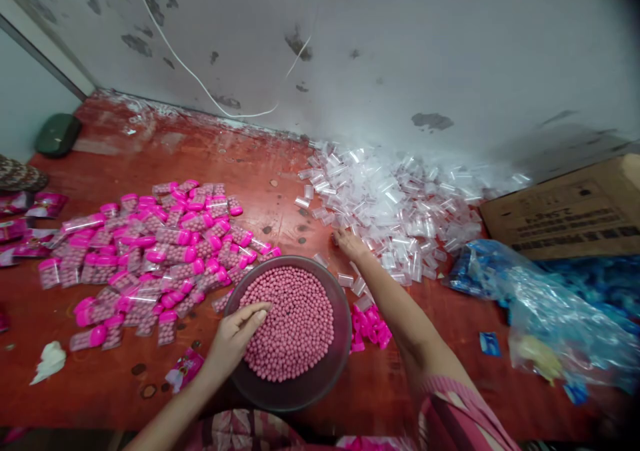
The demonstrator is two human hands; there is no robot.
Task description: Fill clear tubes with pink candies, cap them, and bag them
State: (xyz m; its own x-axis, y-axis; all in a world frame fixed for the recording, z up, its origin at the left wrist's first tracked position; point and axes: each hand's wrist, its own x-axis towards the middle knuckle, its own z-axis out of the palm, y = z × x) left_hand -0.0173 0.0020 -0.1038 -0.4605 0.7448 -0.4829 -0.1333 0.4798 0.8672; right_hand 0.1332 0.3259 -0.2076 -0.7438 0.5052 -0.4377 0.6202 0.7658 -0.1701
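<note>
- Pink everywhere on the left: a heap of filled tubes (150, 251), clear plastic stuffed with little pink balls and closed with glossy pink caps, lying every which way on the scuffed red floor (225, 157).
- A crumpled white scrap (49, 361) sits near the bottom left, apart from the heap.
- Left hand (235, 337) rests on the near-left rim of the round bowl (300, 391), fingers loosely curled, thumb lying over the pink balls (295, 321), smooth and round, piled up inside. Can't tell if it's pinching any.
- Loose pink caps (370, 327) huddle just right of the bowl.
- Right hand (350, 243) reaches into the edge of the empty clear tubes (400, 204), fingers bent down onto them; whether it grips one, can't tell.
- Far right: crinkly blue plastic bag (550, 304) and a cardboard box (565, 211).
</note>
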